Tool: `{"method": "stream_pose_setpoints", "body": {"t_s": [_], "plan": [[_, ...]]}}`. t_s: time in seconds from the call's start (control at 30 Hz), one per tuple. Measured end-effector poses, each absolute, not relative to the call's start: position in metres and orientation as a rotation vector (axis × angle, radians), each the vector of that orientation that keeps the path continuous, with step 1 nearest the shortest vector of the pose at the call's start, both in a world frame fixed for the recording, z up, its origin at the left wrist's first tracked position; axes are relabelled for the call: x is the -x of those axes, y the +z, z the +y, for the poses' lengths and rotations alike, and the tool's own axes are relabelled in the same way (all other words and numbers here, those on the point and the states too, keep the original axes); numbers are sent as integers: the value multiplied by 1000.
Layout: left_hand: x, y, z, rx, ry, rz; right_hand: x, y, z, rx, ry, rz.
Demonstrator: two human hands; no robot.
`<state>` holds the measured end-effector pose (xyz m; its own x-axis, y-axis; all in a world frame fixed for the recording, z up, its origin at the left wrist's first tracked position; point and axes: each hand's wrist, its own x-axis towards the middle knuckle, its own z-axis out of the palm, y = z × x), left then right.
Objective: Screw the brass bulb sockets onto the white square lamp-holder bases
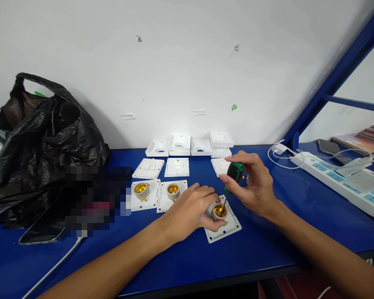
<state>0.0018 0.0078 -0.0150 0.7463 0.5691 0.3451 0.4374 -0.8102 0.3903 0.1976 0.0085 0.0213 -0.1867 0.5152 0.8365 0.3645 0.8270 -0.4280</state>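
My right hand is closed around the green and black handle of a screwdriver. Its shaft points down into a round lamp socket with a brass-coloured inside; the tip is hidden in there. This socket sits on a square white base plate lying on the blue table. Thumb and fingers of my left hand grip the socket from its left side. To the left lie two more white plates, bearing one lamp socket and another lamp socket.
White square covers stand along the wall, partly stacked. Before them lie flat white plates. A black plastic bag and a phone are at left. On the right are a power strip with white cables and a blue metal frame.
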Motion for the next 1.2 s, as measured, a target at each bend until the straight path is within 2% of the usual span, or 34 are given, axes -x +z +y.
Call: {"method": "stream_pose_setpoints", "body": {"t_s": [0.3, 1.2], "plan": [[-1, -16, 7, -2688, 658, 794, -202, 20, 12, 608, -30, -1783], [-3, -15, 7, -2694, 685, 761, -197, 28, 1, 764, -55, -1721]]}}
